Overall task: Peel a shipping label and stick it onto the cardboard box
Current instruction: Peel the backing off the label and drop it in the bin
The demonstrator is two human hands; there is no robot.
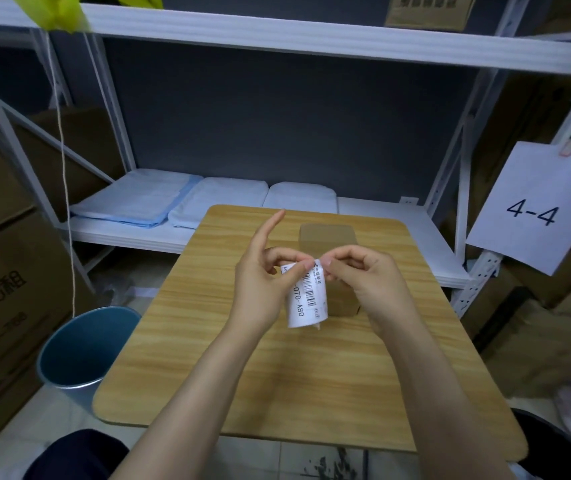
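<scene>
Above the table's (208, 358) centre, your left hand (260, 285) and right hand (363, 275) both pinch the shipping label's (306, 296) top edge, apparently mid-peel. Sticking remains: the cardboard box (329, 239) stands bare just beyond, at twelve o'clock.

Wooden table (277, 382) at centre; blue bin (83, 355) on the floor at 8 o'clock; folded pale cloths (187, 202) on the white shelf (381, 209) at 11 o'clock; paper sign (537, 206) reading "4-4" at 3 o'clock.
</scene>
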